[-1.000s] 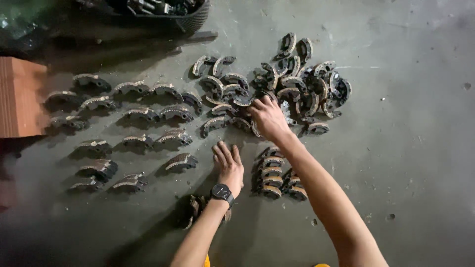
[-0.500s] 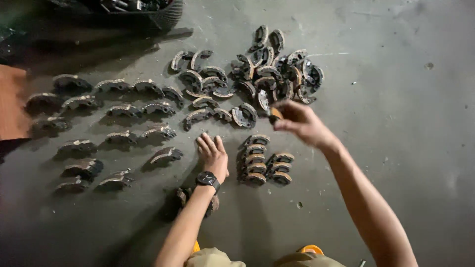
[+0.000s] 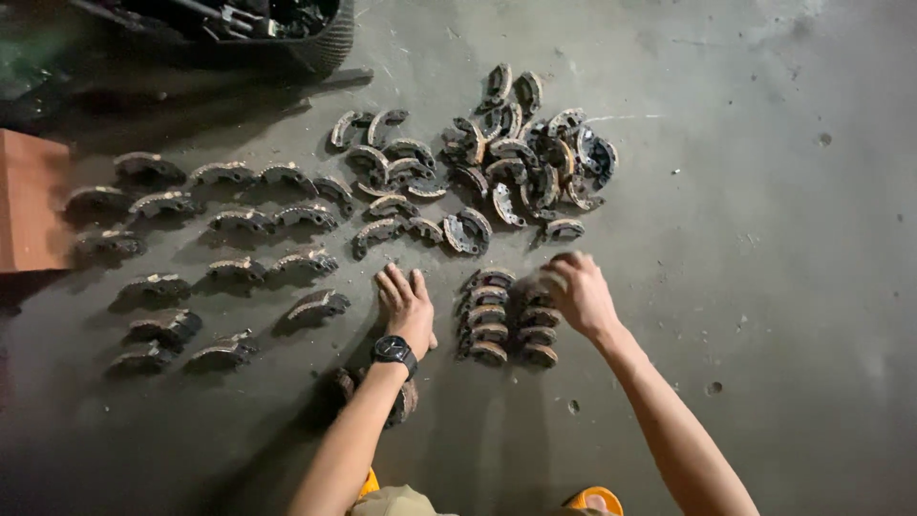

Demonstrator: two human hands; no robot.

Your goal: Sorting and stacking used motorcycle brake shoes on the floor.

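Observation:
Many curved, rusty brake shoes lie on a grey concrete floor. My left hand, with a black watch on its wrist, rests flat on the floor, fingers spread. My right hand is closed around one brake shoe at the top of the right-hand row of two neat rows of stacked shoes. A loose heap of shoes lies farther away. Pairs of shoes stand spaced out in rows to the left.
A dark basket of metal parts sits at the top left. A reddish-brown block stands at the left edge. A few more shoes lie under my left forearm.
My right hand took a shoe from the heap and carried it toward me to the right-hand stacked row. My left hand stayed planted on the floor.

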